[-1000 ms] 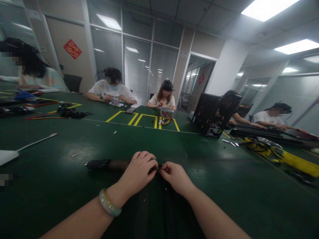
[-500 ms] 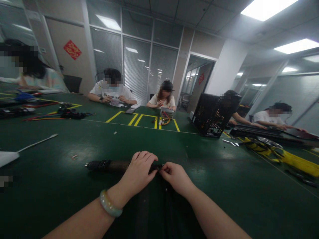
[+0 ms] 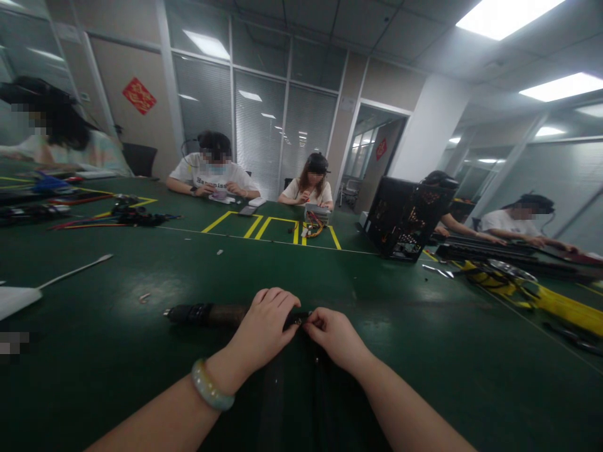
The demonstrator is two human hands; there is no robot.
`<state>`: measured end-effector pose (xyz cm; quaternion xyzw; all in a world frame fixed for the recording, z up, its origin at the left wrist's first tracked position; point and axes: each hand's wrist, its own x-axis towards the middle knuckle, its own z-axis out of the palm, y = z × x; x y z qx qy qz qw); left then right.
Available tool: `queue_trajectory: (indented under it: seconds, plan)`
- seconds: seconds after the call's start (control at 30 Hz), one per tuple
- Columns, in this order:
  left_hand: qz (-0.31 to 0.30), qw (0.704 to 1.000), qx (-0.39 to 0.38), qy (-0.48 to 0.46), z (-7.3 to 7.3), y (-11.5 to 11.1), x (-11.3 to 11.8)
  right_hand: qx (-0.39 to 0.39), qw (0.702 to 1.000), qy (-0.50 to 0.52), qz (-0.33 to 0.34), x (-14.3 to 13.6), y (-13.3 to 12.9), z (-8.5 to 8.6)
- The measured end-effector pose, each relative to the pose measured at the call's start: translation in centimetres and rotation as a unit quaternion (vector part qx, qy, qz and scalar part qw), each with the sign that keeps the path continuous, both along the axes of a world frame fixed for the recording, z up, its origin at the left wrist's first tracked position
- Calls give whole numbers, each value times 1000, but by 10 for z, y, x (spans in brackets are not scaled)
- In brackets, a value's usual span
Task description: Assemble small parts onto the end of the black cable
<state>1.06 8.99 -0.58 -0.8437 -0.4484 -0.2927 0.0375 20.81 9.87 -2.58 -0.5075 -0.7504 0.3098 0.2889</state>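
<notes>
A long dark cylinder [image 3: 223, 315] with a brown middle, a black ribbed collar and a small metal tip lies sideways in front of me. My left hand [image 3: 269, 320] is wrapped over its right part, fingers curled, and a bracelet sits on that wrist. Against the cylinder's right end, my right hand [image 3: 332, 333] is closed in a pinch, thumb and forefinger pressed together. Whatever lies between those fingertips is too small and dark to name. Both hands' fingertips nearly meet there. A thin dark cable-like thing runs down below the right hand toward me.
A black computer case [image 3: 398, 220] stands at the back right. Yellow parts and cables [image 3: 560, 306] lie far right. A white cable [image 3: 78, 271] and dark wire bundles [image 3: 129, 213] are on the left of the green table [image 3: 264, 270]. Several people work around it.
The view has shifted slightly, so everything sits a little farther right and lower. Both hands keep almost the same hold at the cylinder's right end.
</notes>
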Motion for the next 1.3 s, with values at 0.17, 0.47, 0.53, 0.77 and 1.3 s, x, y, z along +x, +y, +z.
queue_trajectory:
  seconds: [0.17, 0.47, 0.53, 0.77, 1.3]
  plan:
    - [-24, 1000, 2, 13, 5, -3, -1, 10, 1000, -2, -4, 1, 2, -2]
    - [-19, 1000, -5, 8, 2, 0, -1, 16, 1000, -11, -3, 0, 2, -1]
    - [-29, 999, -2, 13, 1, 0, -2, 17, 1000, -8, -3, 0, 3, -3]
    - [-20, 1000, 8, -1, 5, -3, 0, 6, 1000, -5, -4, 1, 2, -1]
    - [-15, 999, 25, -39, 5, -3, 0, 15, 1000, -7, -1, 1, 3, -5]
